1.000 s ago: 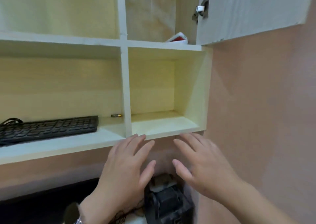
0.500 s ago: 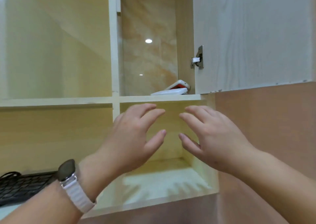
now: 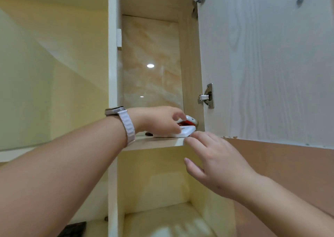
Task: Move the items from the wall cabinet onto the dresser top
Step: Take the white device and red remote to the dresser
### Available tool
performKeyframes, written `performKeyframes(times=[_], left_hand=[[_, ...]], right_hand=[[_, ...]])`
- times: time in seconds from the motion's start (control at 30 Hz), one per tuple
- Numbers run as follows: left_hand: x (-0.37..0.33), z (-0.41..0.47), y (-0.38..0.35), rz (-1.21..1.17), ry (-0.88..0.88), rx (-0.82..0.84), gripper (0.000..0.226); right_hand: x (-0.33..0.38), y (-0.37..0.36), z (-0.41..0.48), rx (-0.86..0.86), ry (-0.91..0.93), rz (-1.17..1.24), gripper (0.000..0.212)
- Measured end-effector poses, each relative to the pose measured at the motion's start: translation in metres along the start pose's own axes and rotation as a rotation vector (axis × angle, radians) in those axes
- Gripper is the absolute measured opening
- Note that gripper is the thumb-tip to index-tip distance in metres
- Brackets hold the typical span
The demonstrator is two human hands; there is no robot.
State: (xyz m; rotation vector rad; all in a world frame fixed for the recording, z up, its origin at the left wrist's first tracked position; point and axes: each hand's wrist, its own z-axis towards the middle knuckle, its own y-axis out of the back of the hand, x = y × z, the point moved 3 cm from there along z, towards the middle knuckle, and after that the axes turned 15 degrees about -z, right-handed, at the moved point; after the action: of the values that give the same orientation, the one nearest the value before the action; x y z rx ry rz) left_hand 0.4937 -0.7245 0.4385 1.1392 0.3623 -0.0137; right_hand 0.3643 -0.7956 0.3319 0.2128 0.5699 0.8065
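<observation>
A flat white box (image 3: 186, 130) lies at the front right of the upper cabinet shelf (image 3: 159, 143). A red and white item (image 3: 188, 121) leans behind it against the cabinet side. My left hand (image 3: 159, 122), with a watch on the wrist, reaches onto the shelf and its fingers close over the white box. My right hand (image 3: 213, 161) is open below and to the right, its fingertips touching the shelf's front edge just under the box corner. The dresser top is out of view.
The open cabinet door (image 3: 262, 61) hangs on the right with its hinge (image 3: 207, 96) beside the items. An empty lower compartment (image 3: 162, 209) sits under the shelf. A corner of a black keyboard (image 3: 74, 228) shows at the bottom left.
Both hands rose from in front of the lower compartment. My left hand reached onto the upper shelf and closed over the white box; my right hand came to the shelf edge. The view tilted upward.
</observation>
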Motion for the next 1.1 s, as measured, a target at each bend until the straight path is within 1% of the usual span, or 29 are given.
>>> performKeyframes(times=[0.07, 0.13, 0.27, 0.33, 0.43, 0.57, 0.7, 0.8, 0.93, 1.0, 1.1], left_hand=[[-0.002, 0.01, -0.005, -0.018, 0.054, 0.087, 0.059], [-0.004, 0.016, -0.009, 0.032, 0.077, 0.167, 0.067], [-0.004, 0.022, -0.01, 0.104, 0.106, 0.278, 0.075], [-0.001, 0.025, -0.008, 0.131, 0.145, 0.319, 0.073], [0.003, 0.029, -0.007, 0.151, 0.194, 0.326, 0.059], [0.007, 0.029, -0.002, 0.119, 0.252, 0.295, 0.048], [0.011, 0.021, 0.007, 0.034, 0.214, 0.199, 0.048], [0.01, 0.013, 0.015, 0.05, 0.168, 0.123, 0.052], [0.013, 0.0, 0.028, 0.115, 0.105, 0.01, 0.067], [0.013, -0.006, 0.03, 0.154, 0.042, -0.049, 0.061], [0.013, -0.019, 0.026, 0.241, -0.071, -0.154, 0.039]], right_hand=[[-0.001, -0.003, -0.001, -0.033, -0.01, 0.031, 0.04], [-0.001, -0.006, -0.001, -0.068, -0.013, 0.057, 0.041], [0.001, -0.007, -0.001, -0.062, -0.033, 0.075, 0.045], [0.002, -0.007, -0.002, -0.05, -0.037, 0.083, 0.045], [0.001, -0.007, -0.003, -0.043, -0.03, 0.089, 0.046], [0.0, -0.01, -0.004, -0.045, -0.022, 0.107, 0.047], [-0.001, -0.011, -0.004, -0.06, -0.018, 0.129, 0.045], [-0.004, -0.012, -0.002, -0.065, -0.012, 0.151, 0.045], [-0.005, -0.013, -0.006, -0.069, 0.0, 0.207, 0.046], [-0.003, -0.011, -0.007, -0.081, -0.015, 0.235, 0.045], [0.0, -0.003, -0.004, -0.122, -0.042, 0.257, 0.042]])
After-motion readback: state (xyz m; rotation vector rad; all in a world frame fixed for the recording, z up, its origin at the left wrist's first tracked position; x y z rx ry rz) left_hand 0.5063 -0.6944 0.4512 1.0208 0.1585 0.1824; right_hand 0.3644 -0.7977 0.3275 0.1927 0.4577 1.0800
